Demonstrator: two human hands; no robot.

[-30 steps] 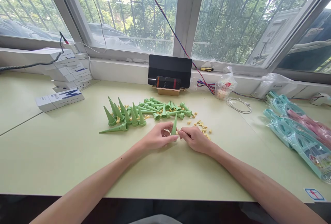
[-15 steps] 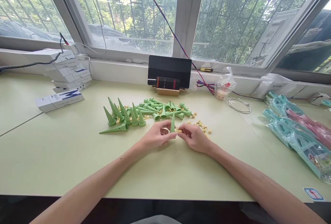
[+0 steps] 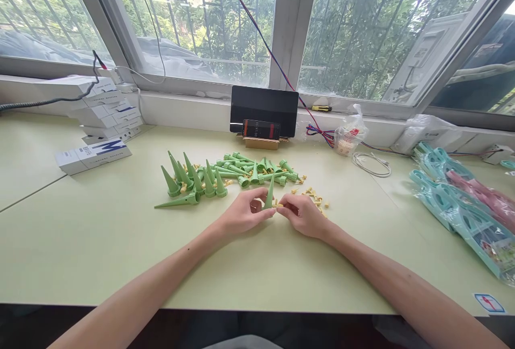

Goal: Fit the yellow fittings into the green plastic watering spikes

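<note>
My left hand (image 3: 241, 213) pinches the wide base of a green plastic cone (image 3: 269, 194), its tip pointing up and slightly away. My right hand (image 3: 303, 215) is closed on a small yellow piece (image 3: 278, 205) held against the cone's base. Both hands rest on the pale green table (image 3: 100, 241). Just beyond them lies a heap of green cones (image 3: 245, 169); several more cones (image 3: 193, 180) stand upright to the left, one lying on its side (image 3: 177, 200). Loose yellow pieces (image 3: 316, 196) are scattered right of the hands.
A dark tablet with a phone (image 3: 263, 113) stands at the back by the window. White boxes (image 3: 100, 123) are stacked at the left. A plastic bag (image 3: 349, 134) and white cable (image 3: 372, 164) lie back right. Teal and pink packaged items (image 3: 466, 204) fill the right side.
The cone's tip has tilted slightly. Both hands stay together at the same spot, with only small finger movement at the cone's base.
</note>
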